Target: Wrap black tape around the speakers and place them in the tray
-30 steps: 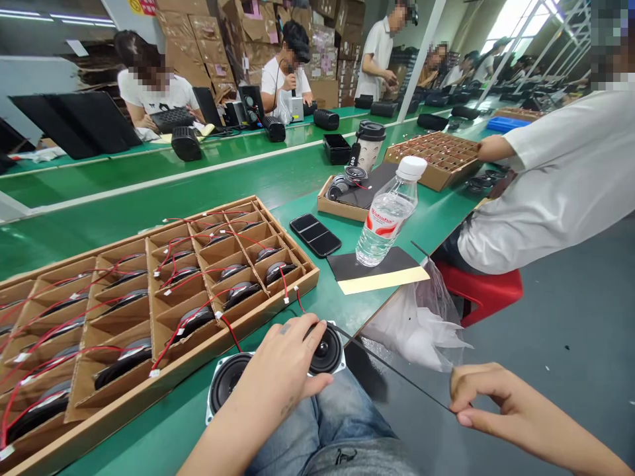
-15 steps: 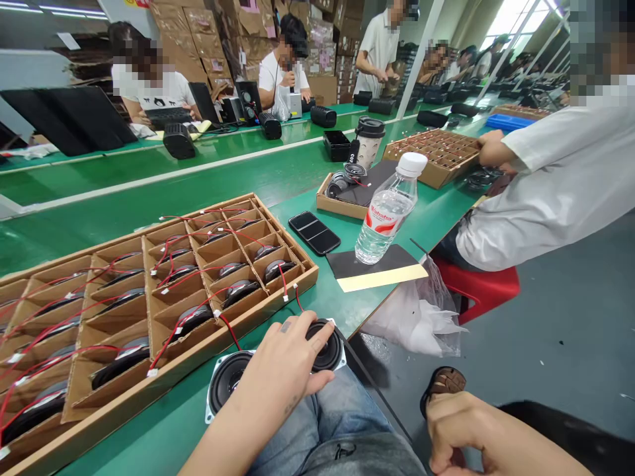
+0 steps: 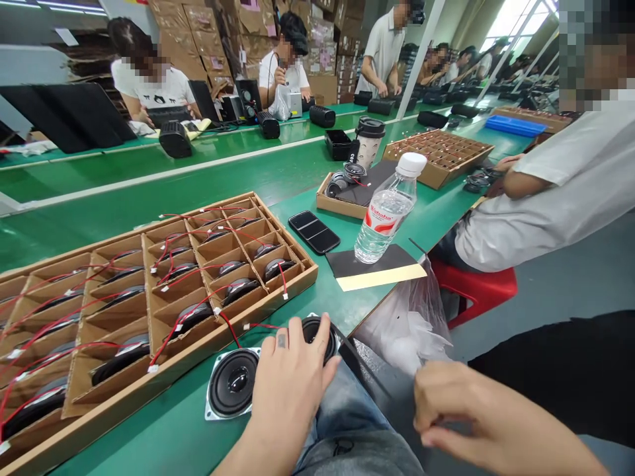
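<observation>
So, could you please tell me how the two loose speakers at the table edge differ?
The nearer speaker lies uncovered, square silver frame in view; the farther speaker is mostly hidden under the left hand, whose fingers rest on it. A red lead shows beside the farther speaker, none by the nearer speaker. Both lie cone-up on the green table.

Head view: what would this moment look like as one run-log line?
left hand: resting on speaker | right hand: curled, hold unclear | nearby: second speaker, cardboard tray of wired speakers

Water bottle [image 3: 387,210] label: possibly "Wahaha".
</observation>
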`<state>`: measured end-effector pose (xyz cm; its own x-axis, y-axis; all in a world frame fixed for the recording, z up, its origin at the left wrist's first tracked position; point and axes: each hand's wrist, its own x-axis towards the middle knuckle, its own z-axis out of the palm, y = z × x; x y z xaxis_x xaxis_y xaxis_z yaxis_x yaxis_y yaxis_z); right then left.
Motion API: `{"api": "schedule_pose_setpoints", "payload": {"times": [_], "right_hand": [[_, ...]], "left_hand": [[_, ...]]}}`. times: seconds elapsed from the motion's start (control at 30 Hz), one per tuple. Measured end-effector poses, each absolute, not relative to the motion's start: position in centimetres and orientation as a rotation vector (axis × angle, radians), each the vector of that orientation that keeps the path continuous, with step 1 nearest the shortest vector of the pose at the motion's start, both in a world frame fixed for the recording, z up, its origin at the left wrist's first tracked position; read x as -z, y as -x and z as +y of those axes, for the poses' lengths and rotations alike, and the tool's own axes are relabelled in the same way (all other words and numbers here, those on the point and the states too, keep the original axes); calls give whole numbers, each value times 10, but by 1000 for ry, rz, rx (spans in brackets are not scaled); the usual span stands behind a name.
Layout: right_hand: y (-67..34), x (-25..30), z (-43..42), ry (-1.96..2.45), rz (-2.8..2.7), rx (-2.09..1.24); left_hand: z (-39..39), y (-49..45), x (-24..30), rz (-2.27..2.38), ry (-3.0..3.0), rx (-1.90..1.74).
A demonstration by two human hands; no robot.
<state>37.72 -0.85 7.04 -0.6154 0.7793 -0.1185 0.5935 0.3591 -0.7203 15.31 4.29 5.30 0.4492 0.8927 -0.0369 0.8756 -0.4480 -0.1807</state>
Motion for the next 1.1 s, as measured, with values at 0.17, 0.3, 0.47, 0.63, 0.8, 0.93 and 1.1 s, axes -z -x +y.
{"api": "schedule_pose_setpoints", "payload": {"times": [0.17, 0.3, 0.47, 0.63, 0.8, 0.93, 1.1], "right_hand": [[-396, -79, 26, 1321, -2237, -831], [-403, -80, 41, 1299, -2146, -678], [-410, -81, 52, 1235, -2112, -537], [-414, -76, 62, 1237, -2094, -503], [-419, -63, 59, 1306, -2091, -612], [-422, -52, 49, 1331, -2091, -654], [-421, -42, 35, 1310, -2094, -703]], "left_hand": [[61, -144, -63, -1559, 2633, -213], [83, -128, -75, -1286, 3005, -256], [86, -125, -74, -1228, 3041, -195], [69, -131, -64, -1388, 2855, -135], [64, -132, -61, -1467, 2821, -132], [66, -131, -59, -1492, 2828, -100], [66, -131, -57, -1477, 2833, -93]]}}
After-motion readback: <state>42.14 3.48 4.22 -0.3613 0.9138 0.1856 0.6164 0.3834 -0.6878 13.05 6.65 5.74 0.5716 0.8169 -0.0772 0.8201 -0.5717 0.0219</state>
